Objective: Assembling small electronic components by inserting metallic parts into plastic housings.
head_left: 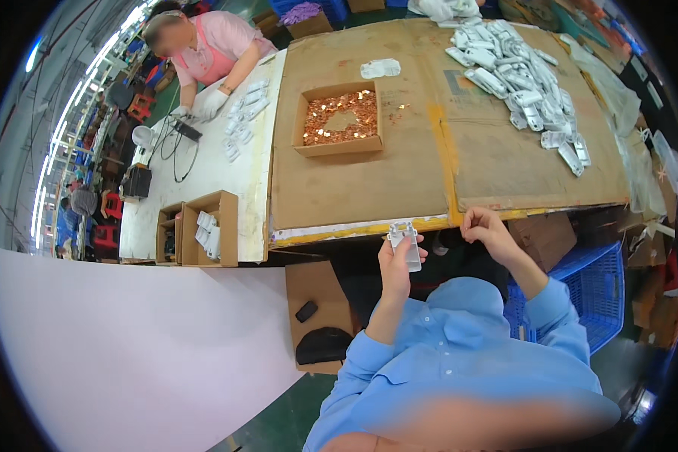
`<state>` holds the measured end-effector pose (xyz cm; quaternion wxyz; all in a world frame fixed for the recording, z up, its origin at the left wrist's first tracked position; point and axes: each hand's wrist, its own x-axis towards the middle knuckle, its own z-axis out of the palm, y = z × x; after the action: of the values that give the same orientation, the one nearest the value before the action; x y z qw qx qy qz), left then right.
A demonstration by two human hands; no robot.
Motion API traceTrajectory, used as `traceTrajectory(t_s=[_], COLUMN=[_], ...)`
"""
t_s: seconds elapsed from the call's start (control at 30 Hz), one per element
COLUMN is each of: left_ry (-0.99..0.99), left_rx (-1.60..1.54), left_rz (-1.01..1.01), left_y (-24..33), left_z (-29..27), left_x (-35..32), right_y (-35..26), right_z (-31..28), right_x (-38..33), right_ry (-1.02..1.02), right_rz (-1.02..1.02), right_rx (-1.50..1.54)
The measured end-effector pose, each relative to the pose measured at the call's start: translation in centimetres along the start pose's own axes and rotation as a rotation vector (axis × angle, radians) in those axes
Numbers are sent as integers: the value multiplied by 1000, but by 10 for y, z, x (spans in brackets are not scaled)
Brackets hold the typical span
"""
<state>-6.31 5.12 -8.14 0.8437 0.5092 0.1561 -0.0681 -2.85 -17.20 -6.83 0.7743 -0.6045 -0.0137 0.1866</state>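
A pale, translucent plastic casing (413, 259) with small tabs at its top end stands upright in my left hand (394, 270), just in front of the table edge. My thumb lies across its face and the fingers wrap behind it. To the right, my right hand (491, 231) is raised beside the table edge, apart from the casing. Its thumb and fingertips are pinched together; whatever is between them is too small to make out. Beyond my hands, a shallow cardboard box (339, 150) of small copper-coloured metal pieces (360, 108) sits on the cardboard-covered table.
A heap of similar pale casings (505, 64) lies at the far right. One flat clear piece (380, 68) is behind the copper box. At left, a gloved co-worker (217, 56) handles parts at a white table (241, 177). A blue crate (595, 294) stands at my right.
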Motion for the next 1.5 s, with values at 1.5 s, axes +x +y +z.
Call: traceTrajectory(t_s=[1.5], left_ry=[-160], left_rx=[509], left_rz=[112], left_y=[-28], left_z=[24], left_x=[-54], right_y=[11], right_z=[67], right_x=[-42], right_ry=[303], right_rz=[-242], right_rx=[-639])
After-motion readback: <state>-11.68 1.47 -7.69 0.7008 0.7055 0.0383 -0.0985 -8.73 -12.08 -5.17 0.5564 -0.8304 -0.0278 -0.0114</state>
